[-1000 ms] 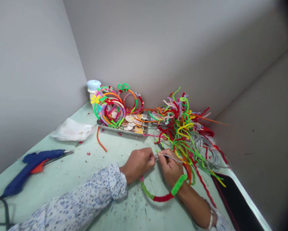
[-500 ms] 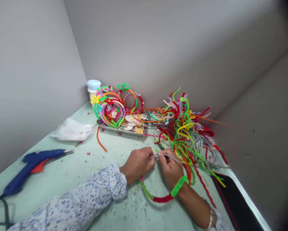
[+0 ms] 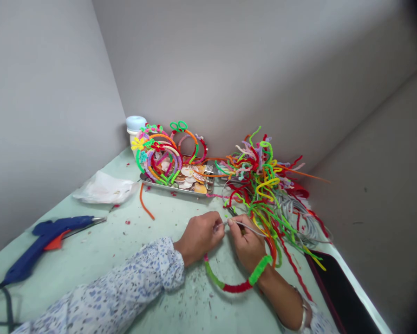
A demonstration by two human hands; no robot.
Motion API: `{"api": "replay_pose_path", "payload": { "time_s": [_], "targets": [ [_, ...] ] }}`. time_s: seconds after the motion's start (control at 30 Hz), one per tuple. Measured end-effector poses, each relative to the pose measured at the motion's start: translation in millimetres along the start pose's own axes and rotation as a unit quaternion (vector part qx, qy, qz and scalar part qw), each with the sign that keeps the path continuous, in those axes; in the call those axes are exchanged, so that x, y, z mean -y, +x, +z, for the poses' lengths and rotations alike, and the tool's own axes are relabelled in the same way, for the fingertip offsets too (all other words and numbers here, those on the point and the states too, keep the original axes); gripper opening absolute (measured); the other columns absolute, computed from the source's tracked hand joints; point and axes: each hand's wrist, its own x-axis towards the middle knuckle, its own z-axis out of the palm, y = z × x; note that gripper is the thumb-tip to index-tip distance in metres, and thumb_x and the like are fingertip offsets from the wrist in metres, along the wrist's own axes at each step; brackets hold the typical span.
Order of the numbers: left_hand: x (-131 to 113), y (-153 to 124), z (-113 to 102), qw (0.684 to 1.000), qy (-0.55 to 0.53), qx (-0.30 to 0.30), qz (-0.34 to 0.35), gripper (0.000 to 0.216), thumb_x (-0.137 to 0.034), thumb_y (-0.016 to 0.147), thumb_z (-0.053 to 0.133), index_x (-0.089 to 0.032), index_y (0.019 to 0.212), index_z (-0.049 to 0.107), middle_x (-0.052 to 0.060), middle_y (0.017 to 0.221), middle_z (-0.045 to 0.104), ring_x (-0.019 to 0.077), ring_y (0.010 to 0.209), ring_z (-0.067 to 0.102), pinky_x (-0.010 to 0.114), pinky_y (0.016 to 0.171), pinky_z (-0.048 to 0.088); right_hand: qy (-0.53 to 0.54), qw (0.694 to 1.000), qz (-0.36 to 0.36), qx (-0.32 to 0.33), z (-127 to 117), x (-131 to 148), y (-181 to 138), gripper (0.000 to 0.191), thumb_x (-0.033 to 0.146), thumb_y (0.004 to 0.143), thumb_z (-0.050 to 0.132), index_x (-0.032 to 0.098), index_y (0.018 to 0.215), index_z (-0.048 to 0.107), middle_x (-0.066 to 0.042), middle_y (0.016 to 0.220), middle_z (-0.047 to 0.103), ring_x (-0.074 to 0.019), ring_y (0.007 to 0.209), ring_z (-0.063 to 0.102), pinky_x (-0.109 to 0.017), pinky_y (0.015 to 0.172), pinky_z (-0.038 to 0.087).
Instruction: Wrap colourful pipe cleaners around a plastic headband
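My left hand is closed in a pinch on a thin pale end of a wire hoop. Facing it, my right hand pinches the bare grey wire between thumb and fingers, and the wire runs back over that hand. The fingertips of both hands are close together, a small gap between them. Below them hangs the hoop's fuzzy covered part, with green, red and bright green sections, its right end lying across my right wrist. What sits inside the left fingers is mostly hidden.
Beyond the hands, a metal tray holds shell-like pieces and several finished headbands. A tangle of pipe cleaners and a grey wire coil lie right. Left are a blue glue gun and a plastic bag; a dark phone-like slab lies right.
Hardly anything differs. Both hands keep their pinch, and the covered part of the hoop has shifted very slightly to the right.
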Motion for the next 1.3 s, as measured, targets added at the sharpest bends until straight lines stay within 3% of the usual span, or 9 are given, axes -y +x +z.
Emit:
{"api": "replay_pose_path", "payload": {
  "time_s": [0.3, 0.53, 0.77, 1.3],
  "targets": [
    [4.4, 3.5, -0.4, 0.988, -0.149, 0.011, -0.049, 0.023, -0.034, 0.083, 0.045, -0.016, 0.077, 0.058, 0.0, 0.064, 0.057, 0.0117, 0.059, 0.049, 0.022, 0.056, 0.034, 0.036, 0.997, 0.069, -0.029, -1.7, -4.2, 3.6, 0.024, 0.04, 0.087, 0.044, 0.02, 0.082, 0.057, -0.001, 0.074, 0.06, -0.0177, 0.073, 0.055, -0.028, 0.069, 0.043],
    [6.5, 5.2, 0.7, 0.977, -0.198, 0.007, -0.076, 0.022, -0.033, 0.084, 0.043, -0.016, 0.077, 0.055, -0.002, 0.06, 0.052, 0.0102, 0.055, 0.046, 0.021, 0.051, 0.031, 0.079, 0.994, 0.068, -0.023, 5.0, -8.7, 5.8, 0.026, 0.041, 0.083, 0.049, 0.019, 0.078, 0.063, -0.004, 0.077, 0.065, -0.0189, 0.073, 0.058, -0.03, 0.069, 0.046],
    [3.3, 3.1, -0.1, 0.979, -0.199, 0.008, -0.052, 0.021, -0.033, 0.085, 0.042, -0.017, 0.079, 0.054, -0.003, 0.062, 0.053, 0.0101, 0.056, 0.045, 0.021, 0.054, 0.032, 0.104, 0.993, 0.051, 0.023, 5.7, -4.4, 4.0, 0.024, 0.037, 0.084, 0.05, 0.019, 0.08, 0.066, -0.005, 0.08, 0.067, -0.0189, 0.074, 0.06, -0.029, 0.07, 0.047],
    [3.1, 2.2, 1.4, 0.983, -0.182, 0.005, -0.024, 0.017, -0.03, 0.084, 0.045, -0.017, 0.078, 0.053, -0.002, 0.065, 0.054, 0.0103, 0.06, 0.047, 0.021, 0.056, 0.033, 0.093, 0.993, 0.077, 0.002, 3.4, -2.8, 1.7, 0.029, 0.043, 0.082, 0.051, 0.019, 0.079, 0.068, -0.005, 0.08, 0.068, -0.0191, 0.075, 0.061, -0.029, 0.071, 0.046]
  ]
}}
